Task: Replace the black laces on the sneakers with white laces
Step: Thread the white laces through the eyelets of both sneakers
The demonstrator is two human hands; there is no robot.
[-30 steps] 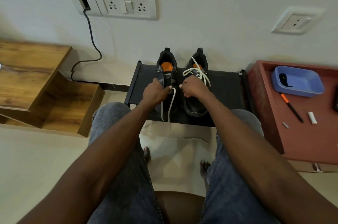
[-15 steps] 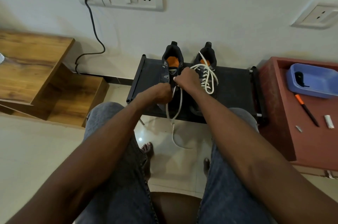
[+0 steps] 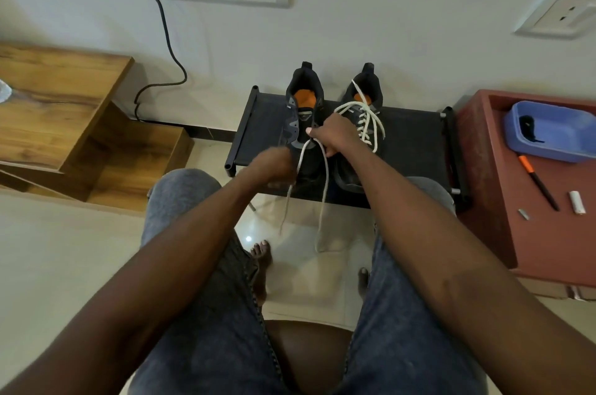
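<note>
The person wears faded blue-grey denim jeans (image 3: pixel 206 339) with a mottled wash and a visible stitched seam down each leg. Both forearms are bare, with no sleeves showing, and the feet (image 3: pixel 262 257) are bare.

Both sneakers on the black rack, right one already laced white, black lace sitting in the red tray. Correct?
Not quite: the head view shows the black lace in a blue tray, not a red one. Both sneakers stand on the black rack, and the right sneaker is already laced white.
</note>
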